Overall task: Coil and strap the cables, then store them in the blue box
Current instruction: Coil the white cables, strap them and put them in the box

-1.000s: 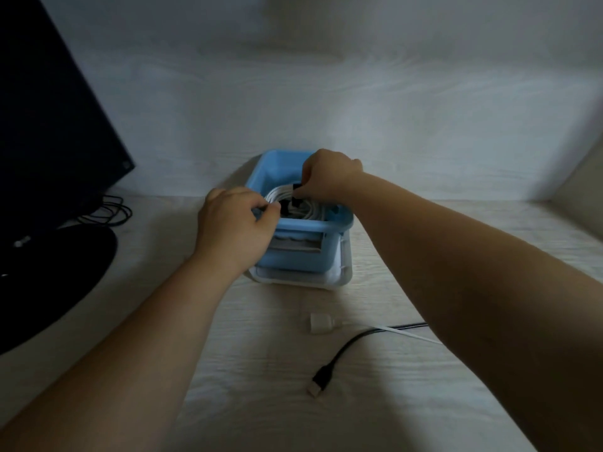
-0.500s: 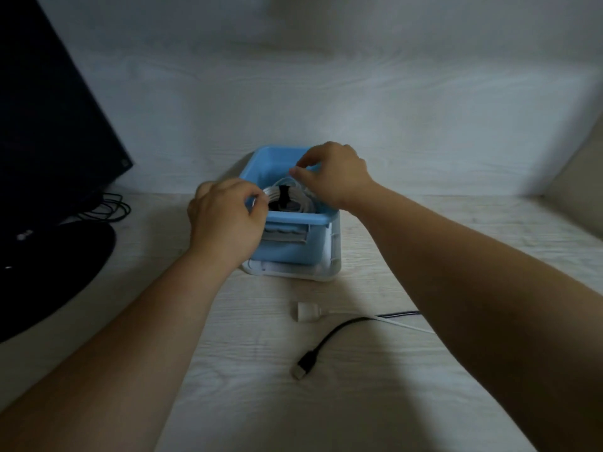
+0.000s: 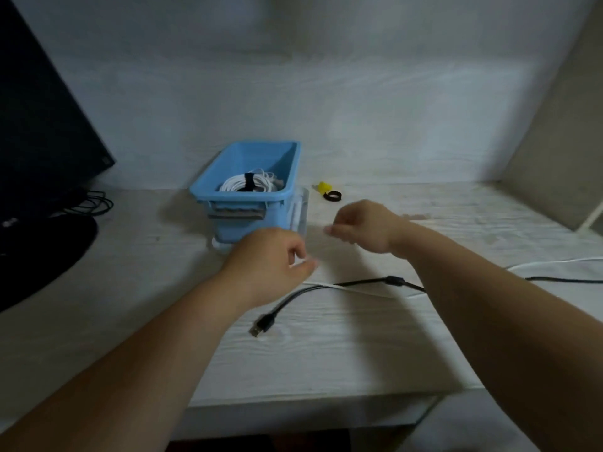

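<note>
coil [image 3: 235, 184] strapped in the blue box [image 3: 244, 199]; in front of it right hand [image 3: 362, 226] loose, empty, left hand [image 3: 270, 262] blurred, grip unclear; black cable [image 3: 394, 280] likely coils next

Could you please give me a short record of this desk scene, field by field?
Box: blue box, open, on desk
In box: white coil with black strap
Loose: black cable, white cable, uncoiled
Spare: yellow strap, black loop, right of box
Left hand: near white cable end, grip unclear
Right hand: loosely curled, empty
</note>
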